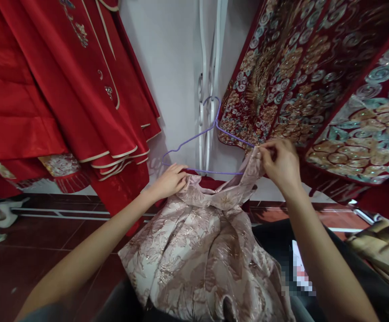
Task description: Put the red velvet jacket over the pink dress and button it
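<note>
Brocade dress [194, 250] spreads below the purple hanger [196, 136]; your right hand [283, 163] pinches it at the hanger's right, your left hand [168, 182] curls at the hanger's left, grip unclear.

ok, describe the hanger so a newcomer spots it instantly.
Find the pale wall between red garments left and densely embroidered clothes right. At the pinkish dress's neckline is a thin wire hanger. Its purple stands out from the white bars behind it.
</note>
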Available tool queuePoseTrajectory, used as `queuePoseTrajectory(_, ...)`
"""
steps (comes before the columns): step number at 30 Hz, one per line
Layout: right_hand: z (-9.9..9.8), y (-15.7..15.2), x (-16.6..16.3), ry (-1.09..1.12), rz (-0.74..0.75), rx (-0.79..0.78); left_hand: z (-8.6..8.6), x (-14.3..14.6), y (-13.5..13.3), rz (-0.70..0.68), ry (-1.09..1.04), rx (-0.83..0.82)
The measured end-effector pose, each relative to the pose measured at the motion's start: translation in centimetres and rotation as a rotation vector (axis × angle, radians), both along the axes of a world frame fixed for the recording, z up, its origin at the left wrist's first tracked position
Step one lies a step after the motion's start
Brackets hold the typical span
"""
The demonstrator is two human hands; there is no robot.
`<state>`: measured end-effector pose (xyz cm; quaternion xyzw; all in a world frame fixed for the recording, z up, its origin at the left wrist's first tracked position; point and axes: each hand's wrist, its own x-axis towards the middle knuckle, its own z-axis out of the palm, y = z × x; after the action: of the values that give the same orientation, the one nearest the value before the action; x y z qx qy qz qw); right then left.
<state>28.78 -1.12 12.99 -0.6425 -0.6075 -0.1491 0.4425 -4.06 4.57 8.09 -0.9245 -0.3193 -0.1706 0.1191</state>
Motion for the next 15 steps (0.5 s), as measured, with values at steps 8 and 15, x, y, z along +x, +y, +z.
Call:
queuePoseTrajectory(8,1.4,3.9,0.5,-0.002,0.171,-0.105,2.2,-1.0,1.3,0.064,-0.231,-0.051)
queuePoseTrajectory(15,-0.5,5.7,0.9,0.047,0.322,-0.202,3.5,-6.2,3.3,0.237,-0.528,0.035)
